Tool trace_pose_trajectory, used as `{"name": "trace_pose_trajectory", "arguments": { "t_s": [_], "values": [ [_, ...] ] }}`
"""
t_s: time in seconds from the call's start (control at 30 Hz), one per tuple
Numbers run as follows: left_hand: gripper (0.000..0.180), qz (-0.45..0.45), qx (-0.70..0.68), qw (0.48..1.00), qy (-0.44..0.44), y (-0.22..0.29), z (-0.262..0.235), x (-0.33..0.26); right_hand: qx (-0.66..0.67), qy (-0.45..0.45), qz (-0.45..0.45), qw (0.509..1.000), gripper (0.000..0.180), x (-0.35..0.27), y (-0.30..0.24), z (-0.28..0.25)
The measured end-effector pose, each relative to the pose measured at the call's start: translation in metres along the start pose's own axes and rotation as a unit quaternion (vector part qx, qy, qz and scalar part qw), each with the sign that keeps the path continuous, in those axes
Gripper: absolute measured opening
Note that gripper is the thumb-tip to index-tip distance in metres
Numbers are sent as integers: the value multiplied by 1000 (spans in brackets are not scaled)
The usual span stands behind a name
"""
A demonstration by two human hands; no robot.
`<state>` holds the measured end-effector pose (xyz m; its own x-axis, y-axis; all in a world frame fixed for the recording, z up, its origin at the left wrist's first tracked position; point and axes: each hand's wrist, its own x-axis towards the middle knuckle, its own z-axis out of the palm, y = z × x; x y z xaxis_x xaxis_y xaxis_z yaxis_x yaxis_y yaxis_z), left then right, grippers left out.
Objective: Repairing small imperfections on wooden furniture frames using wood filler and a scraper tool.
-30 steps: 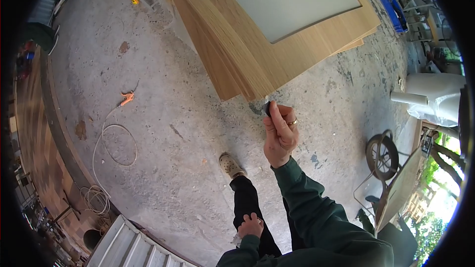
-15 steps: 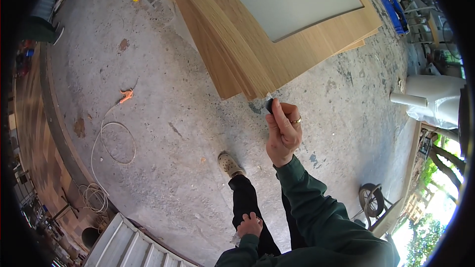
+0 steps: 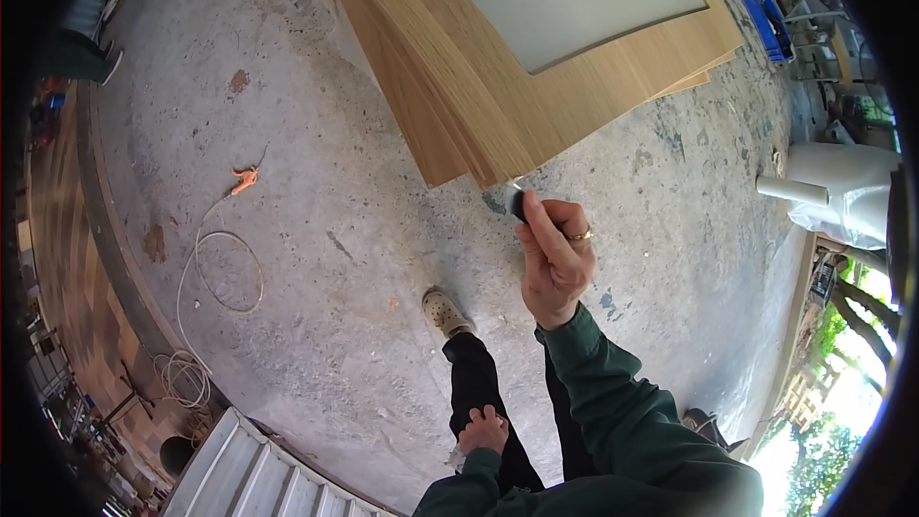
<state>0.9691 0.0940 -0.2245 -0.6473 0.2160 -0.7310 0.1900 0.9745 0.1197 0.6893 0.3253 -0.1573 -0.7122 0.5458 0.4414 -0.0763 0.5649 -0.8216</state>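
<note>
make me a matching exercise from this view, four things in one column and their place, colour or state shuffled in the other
Column one
1. right hand
2. left hand
3. wood-grain panels
4. air blow gun

Column two
A. orange, lying on the concrete floor
B. in front of the dark trousers
C. pinching a small dark object
D. stacked, at the top of the picture

Pairs: 1-C, 2-B, 3-D, 4-A

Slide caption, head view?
Right hand holds a small dark object near the corner of stacked wooden panels, concrete floor below.
</note>
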Motion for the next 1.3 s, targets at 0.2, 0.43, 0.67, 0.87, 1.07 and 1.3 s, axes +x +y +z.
{"name": "trace_pose_trajectory", "arguments": {
  "t_s": [0.2, 0.43, 0.67, 0.87, 1.07, 1.3],
  "values": [
    [32, -12, 22, 1000, -17, 0, 3, -1, -37, -52, 19, 998, 38, -7, 0, -9],
    [29, -10, 25, 1000, 15, 1, 6, 0, -41, -99, 54, 993, 32, 27, -32, -40],
    [27, -12, 4, 1000, 12, 2, 2, -1, -70, -136, 76, 985, 30, 45, -44, -40],
    [28, -13, 12, 1000, 19, 2, 8, -2, -79, -129, 49, 987, 32, 38, -39, -36],
    [28, -13, 19, 999, 23, 3, 11, -2, -92, -146, 24, 985, 33, 38, -39, -38],
    [28, -17, 25, 999, 22, 3, 11, -1, -60, -170, 81, 980, 30, 38, -41, -48]
  ]
}}
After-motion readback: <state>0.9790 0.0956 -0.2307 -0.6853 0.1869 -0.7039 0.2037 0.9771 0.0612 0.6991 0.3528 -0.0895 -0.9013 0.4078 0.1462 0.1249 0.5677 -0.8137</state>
